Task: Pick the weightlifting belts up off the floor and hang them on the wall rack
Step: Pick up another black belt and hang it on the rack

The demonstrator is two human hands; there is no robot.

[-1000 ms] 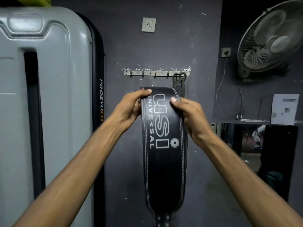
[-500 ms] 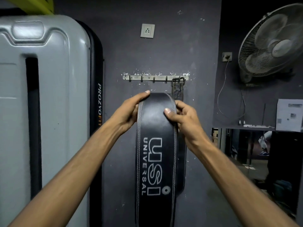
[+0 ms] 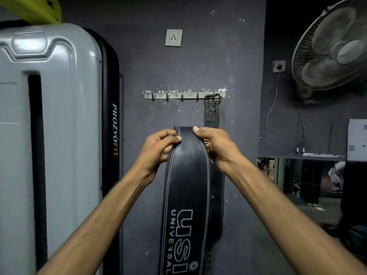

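I hold a wide black leather belt (image 3: pixel 187 175) with white stitching and "USI UNIVERSAL" lettering, hanging down in front of me. My left hand (image 3: pixel 158 148) pinches its upper left edge and my right hand (image 3: pixel 215 144) pinches its upper right edge. Its buckle end is not visible. Above my hands, a metal hook rack (image 3: pixel 178 95) is screwed to the dark wall. A second, worn belt (image 3: pixel 212 113) hangs by its buckle from the rack's rightmost hook, its lower part behind the belt I hold.
A grey and black "PROZVOFIT" machine housing (image 3: pixel 59 135) stands close on the left. A wall socket (image 3: pixel 173 37) sits above the rack. A wall fan (image 3: pixel 333 48) with a dangling cord is at the upper right, with a mirror (image 3: pixel 309 185) below it.
The belt has slid downward through my hands, so the lettering now sits much lower and my fingers grip a narrower part nearer its end. My view has tilted up slightly.
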